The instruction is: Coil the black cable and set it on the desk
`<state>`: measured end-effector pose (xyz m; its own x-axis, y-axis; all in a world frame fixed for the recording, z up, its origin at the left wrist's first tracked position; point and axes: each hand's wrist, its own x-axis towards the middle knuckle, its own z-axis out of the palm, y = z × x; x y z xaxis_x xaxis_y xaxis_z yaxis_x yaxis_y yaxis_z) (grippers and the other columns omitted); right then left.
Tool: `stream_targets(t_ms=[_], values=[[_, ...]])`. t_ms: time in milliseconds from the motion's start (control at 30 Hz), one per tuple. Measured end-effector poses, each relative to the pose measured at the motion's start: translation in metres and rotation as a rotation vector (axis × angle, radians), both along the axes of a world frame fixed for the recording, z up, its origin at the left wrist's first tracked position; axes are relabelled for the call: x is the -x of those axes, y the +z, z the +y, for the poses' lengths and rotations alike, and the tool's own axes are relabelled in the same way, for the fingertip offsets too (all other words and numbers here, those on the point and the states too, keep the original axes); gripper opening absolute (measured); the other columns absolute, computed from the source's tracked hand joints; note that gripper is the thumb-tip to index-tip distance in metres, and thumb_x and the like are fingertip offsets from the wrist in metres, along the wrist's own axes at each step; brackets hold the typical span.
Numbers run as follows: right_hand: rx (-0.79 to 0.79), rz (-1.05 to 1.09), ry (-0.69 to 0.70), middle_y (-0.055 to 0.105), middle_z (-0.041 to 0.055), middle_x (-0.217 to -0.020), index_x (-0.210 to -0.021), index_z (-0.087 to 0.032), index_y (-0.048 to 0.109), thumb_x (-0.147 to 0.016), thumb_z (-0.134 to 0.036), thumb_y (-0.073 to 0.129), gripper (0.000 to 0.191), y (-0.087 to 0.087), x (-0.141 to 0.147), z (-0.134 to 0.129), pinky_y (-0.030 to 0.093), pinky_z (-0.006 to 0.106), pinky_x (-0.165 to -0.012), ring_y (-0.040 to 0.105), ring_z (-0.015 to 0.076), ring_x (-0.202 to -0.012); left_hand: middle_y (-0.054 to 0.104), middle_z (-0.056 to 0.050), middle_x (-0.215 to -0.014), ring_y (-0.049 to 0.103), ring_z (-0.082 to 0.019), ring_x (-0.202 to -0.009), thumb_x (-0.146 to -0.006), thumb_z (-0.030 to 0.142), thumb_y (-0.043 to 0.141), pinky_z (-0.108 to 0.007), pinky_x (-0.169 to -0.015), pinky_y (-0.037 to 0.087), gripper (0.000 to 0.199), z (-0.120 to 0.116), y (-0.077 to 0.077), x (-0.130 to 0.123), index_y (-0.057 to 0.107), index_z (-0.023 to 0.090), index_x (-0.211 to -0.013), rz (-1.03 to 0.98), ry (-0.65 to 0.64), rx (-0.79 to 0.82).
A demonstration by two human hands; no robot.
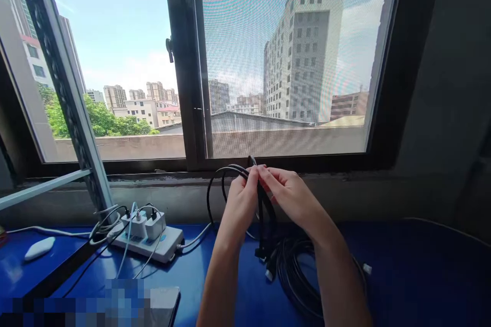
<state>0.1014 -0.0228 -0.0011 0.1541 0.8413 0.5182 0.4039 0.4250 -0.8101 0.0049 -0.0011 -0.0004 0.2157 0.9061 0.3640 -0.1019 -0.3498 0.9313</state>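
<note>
A looped black cable (266,212) hangs in the air in front of the window, above the blue table. My left hand (242,195) is closed on it, thumb and fingers pinched near the top of the loops. Close beside it, my right hand (288,193) also pinches the cable, with the fingertips of both hands almost touching. Dark connector ends (261,253) dangle below. Exactly what lies between the fingertips is hidden. Under my right forearm, a second coil of black cable (293,281) rests on the table, partly covered by the arm.
At the left, a white power strip (169,246) with plugged-in chargers and thin cords sits on the blue table (414,276). Nearby are a white mouse-like object (40,249), a metal rack post (72,82) and a flat device (164,302). The window frame (291,161) rises behind.
</note>
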Motion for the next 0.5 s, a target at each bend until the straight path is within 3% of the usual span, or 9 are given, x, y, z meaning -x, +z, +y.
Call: stream_targets(t_ms=[200, 333, 433, 500], values=[[-0.03, 0.242, 0.08, 0.056, -0.0009, -0.058, -0.062, -0.016, 0.059, -0.06, -0.054, 0.058, 0.038, 0.006, -0.002, 0.0, 0.039, 0.02, -0.049, 0.051, 0.0106, -0.055, 0.064, -0.004, -0.085, 0.056, -0.012, -0.08, -0.085, 0.035, 0.038, -0.018, -0.067, 0.041, 0.035, -0.007, 0.003, -0.004, 0.063, 0.013, -0.096, -0.006, -0.088, -0.031], [-0.111, 0.687, 0.053, 0.055, -0.0041, -0.051, -0.065, -0.019, 0.052, -0.058, -0.045, 0.065, 0.03, 0.019, -0.009, -0.014, 0.044, 0.022, -0.047, 0.052, 0.0101, -0.047, 0.063, -0.004, -0.08, 0.058, -0.011, -0.074, -0.086, 0.035, 0.036, -0.019, -0.07, 0.042, 0.036, -0.009, 0.007, 0.012, 0.061, 0.012, -0.098, -0.043, -0.09, 0.02], [-0.174, 0.965, 0.094, 0.04, -0.01, -0.037, -0.06, -0.02, 0.046, -0.064, -0.034, 0.061, 0.021, 0.029, -0.024, -0.031, 0.035, 0.015, -0.035, 0.039, 0.0049, -0.032, 0.049, 0.003, -0.05, 0.053, -0.009, -0.047, -0.088, 0.035, 0.031, -0.021, -0.056, 0.042, 0.038, -0.004, 0.009, 0.03, 0.056, 0.012, -0.106, -0.069, -0.085, 0.077], [-0.215, 0.942, 0.159, 0.027, -0.0131, -0.031, -0.055, -0.02, 0.044, -0.061, -0.033, 0.063, 0.024, 0.031, -0.036, -0.044, 0.019, 0.012, -0.025, 0.019, 0.0012, -0.023, 0.031, 0.007, -0.039, 0.042, -0.009, -0.034, -0.088, 0.036, 0.028, -0.02, -0.045, 0.037, 0.039, -0.001, 0.009, 0.043, 0.055, 0.013, -0.105, -0.099, 0.034, 0.073]])
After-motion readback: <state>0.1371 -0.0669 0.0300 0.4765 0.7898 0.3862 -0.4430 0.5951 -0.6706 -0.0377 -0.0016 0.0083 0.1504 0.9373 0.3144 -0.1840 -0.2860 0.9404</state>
